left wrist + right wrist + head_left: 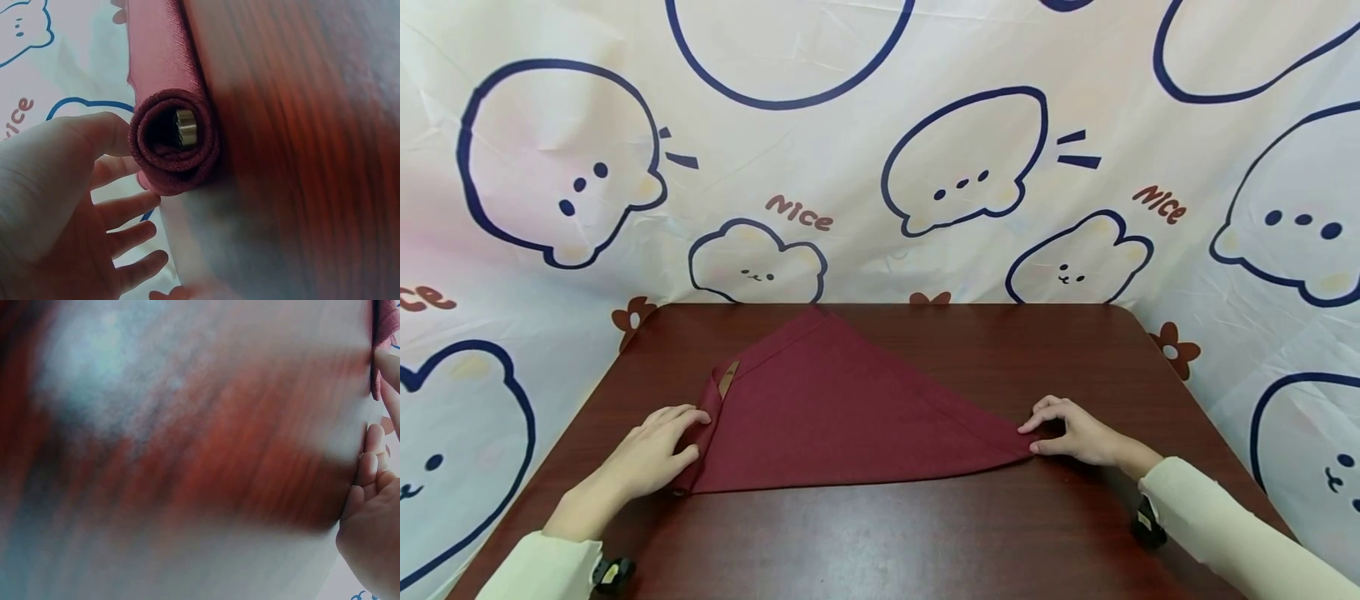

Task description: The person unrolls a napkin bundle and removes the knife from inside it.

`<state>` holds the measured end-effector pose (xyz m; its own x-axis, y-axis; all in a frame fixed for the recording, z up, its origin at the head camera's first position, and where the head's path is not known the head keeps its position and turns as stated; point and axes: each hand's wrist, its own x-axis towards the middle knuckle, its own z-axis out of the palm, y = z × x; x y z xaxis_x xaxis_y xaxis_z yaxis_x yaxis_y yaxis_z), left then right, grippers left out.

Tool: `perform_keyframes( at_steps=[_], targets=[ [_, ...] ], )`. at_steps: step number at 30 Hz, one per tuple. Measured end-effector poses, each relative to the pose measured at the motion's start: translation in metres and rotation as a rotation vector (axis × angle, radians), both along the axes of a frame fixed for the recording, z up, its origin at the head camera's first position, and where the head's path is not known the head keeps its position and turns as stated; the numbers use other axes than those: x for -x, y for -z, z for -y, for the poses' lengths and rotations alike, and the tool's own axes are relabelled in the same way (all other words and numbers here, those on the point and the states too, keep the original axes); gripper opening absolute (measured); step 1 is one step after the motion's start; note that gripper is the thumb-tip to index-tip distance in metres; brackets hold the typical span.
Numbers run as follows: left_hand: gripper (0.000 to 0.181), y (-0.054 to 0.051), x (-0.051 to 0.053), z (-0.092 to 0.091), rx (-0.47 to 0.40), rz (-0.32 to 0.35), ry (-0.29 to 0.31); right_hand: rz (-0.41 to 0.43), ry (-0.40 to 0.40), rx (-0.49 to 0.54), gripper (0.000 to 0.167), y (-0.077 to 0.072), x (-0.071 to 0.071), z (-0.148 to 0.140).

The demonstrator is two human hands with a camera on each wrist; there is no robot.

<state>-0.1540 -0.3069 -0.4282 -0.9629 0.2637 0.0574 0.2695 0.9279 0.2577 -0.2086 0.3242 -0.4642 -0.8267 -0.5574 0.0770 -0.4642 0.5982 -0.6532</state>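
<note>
A dark red cloth [850, 408] lies on the table, with one point at the back and one at the right. Its left edge is rolled into a tube [172, 144]. A flat brown tip [728, 379] sticks out at the roll's far end. Inside the near end shows a pale piece with a ridged edge [186, 128], its kind unclear. The left hand [658, 450] holds the roll by thumb and forefinger, its other fingers spread beside it. Between thumb and fingers, the right hand [1078, 432] pinches the cloth's right corner, only partly visible in the right wrist view.
The cloth lies on a dark brown wooden table [865, 542] with rounded far corners. A pale curtain [865, 167] with cartoon drawings hangs behind it and along both sides. Dark bands [613, 575] sit at both wrists.
</note>
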Motion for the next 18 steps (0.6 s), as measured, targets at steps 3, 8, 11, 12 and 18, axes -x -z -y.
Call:
perform_keyframes(
  at_steps=[3, 8, 11, 12, 18],
  targets=[
    [0.035, -0.001, 0.001, -0.002, 0.005, -0.007, 0.002, 0.000, 0.002, 0.001, 0.021, 0.000, 0.000, 0.000],
    [0.035, -0.004, 0.001, -0.007, 0.009, -0.034, 0.012, -0.002, 0.001, 0.005, 0.021, 0.001, 0.000, 0.000],
    [0.035, -0.005, 0.002, -0.010, 0.012, -0.050, 0.021, -0.002, 0.000, 0.006, 0.021, 0.002, 0.000, 0.000],
    [0.035, -0.006, 0.002, -0.012, 0.010, -0.052, 0.024, -0.001, 0.000, 0.006, 0.021, 0.002, 0.000, 0.000],
    [0.036, -0.008, 0.000, -0.023, 0.003, -0.047, 0.049, 0.007, 0.000, 0.008, 0.021, 0.001, 0.000, -0.001]
  ],
)
